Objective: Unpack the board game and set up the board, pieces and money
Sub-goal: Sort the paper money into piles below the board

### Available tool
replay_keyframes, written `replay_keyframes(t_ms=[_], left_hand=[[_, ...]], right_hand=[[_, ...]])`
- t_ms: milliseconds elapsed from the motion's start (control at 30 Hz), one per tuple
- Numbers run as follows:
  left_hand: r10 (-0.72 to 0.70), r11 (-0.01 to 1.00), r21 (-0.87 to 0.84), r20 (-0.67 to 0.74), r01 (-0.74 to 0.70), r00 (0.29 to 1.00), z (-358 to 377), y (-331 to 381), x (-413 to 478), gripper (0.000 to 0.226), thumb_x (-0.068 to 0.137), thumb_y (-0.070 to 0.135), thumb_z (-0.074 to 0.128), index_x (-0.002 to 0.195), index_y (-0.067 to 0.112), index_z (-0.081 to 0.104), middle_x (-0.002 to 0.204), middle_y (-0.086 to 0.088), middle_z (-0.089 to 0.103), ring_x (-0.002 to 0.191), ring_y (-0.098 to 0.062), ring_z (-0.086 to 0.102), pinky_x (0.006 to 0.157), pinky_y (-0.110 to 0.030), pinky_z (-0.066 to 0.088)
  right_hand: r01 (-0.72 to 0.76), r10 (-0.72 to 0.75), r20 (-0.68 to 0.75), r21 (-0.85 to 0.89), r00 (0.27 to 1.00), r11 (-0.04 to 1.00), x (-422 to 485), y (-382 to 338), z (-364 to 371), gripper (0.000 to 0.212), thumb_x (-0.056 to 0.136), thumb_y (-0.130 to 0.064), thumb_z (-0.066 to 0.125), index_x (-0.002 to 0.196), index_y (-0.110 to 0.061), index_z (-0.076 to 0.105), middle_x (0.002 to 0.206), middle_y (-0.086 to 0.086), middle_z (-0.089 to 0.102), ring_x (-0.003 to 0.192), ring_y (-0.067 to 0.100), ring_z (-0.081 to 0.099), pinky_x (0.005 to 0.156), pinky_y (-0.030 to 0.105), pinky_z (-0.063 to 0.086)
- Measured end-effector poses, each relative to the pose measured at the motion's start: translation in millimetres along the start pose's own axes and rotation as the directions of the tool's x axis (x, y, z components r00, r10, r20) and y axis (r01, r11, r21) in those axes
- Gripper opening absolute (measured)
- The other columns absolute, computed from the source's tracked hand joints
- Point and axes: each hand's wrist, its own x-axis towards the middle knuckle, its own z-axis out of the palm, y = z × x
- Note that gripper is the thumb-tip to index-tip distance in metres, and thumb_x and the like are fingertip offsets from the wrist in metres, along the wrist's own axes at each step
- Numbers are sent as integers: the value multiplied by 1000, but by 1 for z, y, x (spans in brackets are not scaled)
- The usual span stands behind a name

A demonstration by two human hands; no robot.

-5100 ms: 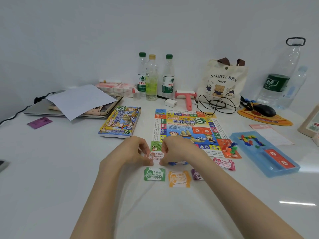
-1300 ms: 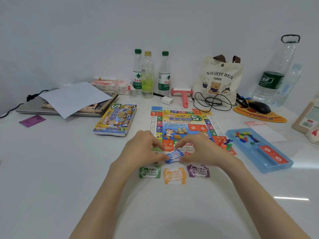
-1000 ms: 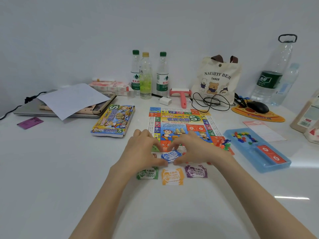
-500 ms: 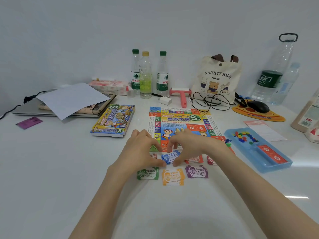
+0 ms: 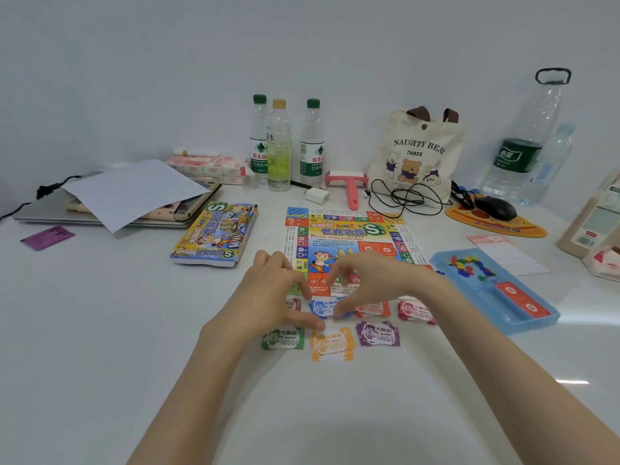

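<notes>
The colourful game board (image 5: 349, 236) lies flat in the middle of the white table. Below it sit stacks of play money: green (image 5: 283, 337), orange-yellow (image 5: 332, 344), purple (image 5: 378, 333), red-orange (image 5: 374, 308) and pink-red (image 5: 416, 310). My left hand (image 5: 271, 297) and my right hand (image 5: 372, 280) both pinch a blue money stack (image 5: 323, 307) just above the yellow one. A further red stack peeks out under my left hand. The blue plastic tray (image 5: 523, 317) at right holds coloured pieces (image 5: 468, 265) and red cards (image 5: 521, 298).
The game box (image 5: 216, 234) lies left of the board. Behind stand three bottles (image 5: 280, 146), a pink roller (image 5: 349, 186), a charger and cable, a bear tote bag (image 5: 416, 152), a mouse on its pad (image 5: 496, 209), big bottles at right and a laptop under paper (image 5: 131, 189) at left.
Since five seconds ago, red-orange and pink-red stacks have come to lie in a second row. Both hands have lowered the blue stack toward the table beside them.
</notes>
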Motion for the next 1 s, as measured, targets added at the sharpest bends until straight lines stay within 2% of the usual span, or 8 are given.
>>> replay_keyframes(t_ms=[100,200,267,333,467,633,833,1000], left_hand=[[9,1000,13,-22,-9,1000,-1,2,0,53,64,67,69,107,36,66,110,8,40,110,-12,29,91,-24,33],[17,999,43,-40,-16,999,1,4,1,46,73,65,62,107,35,67,111,7,41,113,-12,29,90,-22,31],[16,998,69,-45,-13,999,3,5,1,49,72,67,62,108,34,65,111,7,40,112,-12,29,91,-23,32],[21,993,121,-69,-13,997,6,5,1,56,71,69,63,114,34,61,113,7,40,111,-12,29,92,-24,33],[56,983,178,-107,-36,993,15,12,6,63,75,68,62,127,34,54,122,6,38,115,-13,27,95,-25,31],[58,985,163,-34,-52,998,27,21,12,59,80,65,58,128,32,54,126,4,39,121,-15,27,96,-26,31],[46,994,104,-22,-43,999,30,20,16,51,82,60,61,123,31,57,126,5,41,120,-14,28,96,-26,32],[28,998,52,-6,-28,1000,30,15,17,47,80,58,64,118,31,58,121,7,40,118,-12,27,91,-22,32]], right_hand=[[-7,54,-183,249,982,968,-12,4,-3,11,91,-32,61,102,-30,62,104,-9,65,96,12,61,85,32,50],[-51,103,-249,204,963,978,-18,6,8,14,98,-21,46,103,-27,58,93,-13,68,73,3,62,63,29,52],[-61,96,-250,146,963,987,-20,9,18,18,100,-18,41,108,-25,55,99,-13,68,62,-3,53,55,21,41],[-50,63,-260,55,964,997,-23,13,25,17,99,-17,42,111,-24,51,109,-10,65,76,-2,49,64,21,40],[-83,63,-246,-74,967,994,-34,19,27,26,90,-21,59,113,-26,48,118,-8,56,111,13,41,88,32,42],[-155,124,-261,-103,957,982,-38,31,26,35,84,-32,68,115,-31,51,119,-10,55,112,13,43,79,28,38],[-114,93,-232,-81,968,990,-38,33,24,37,84,-34,70,116,-32,53,115,-16,58,112,10,41,93,33,41],[-100,84,-207,-70,975,992,-37,35,22,35,84,-33,71,115,-33,54,111,-16,59,109,10,41,92,34,42]])
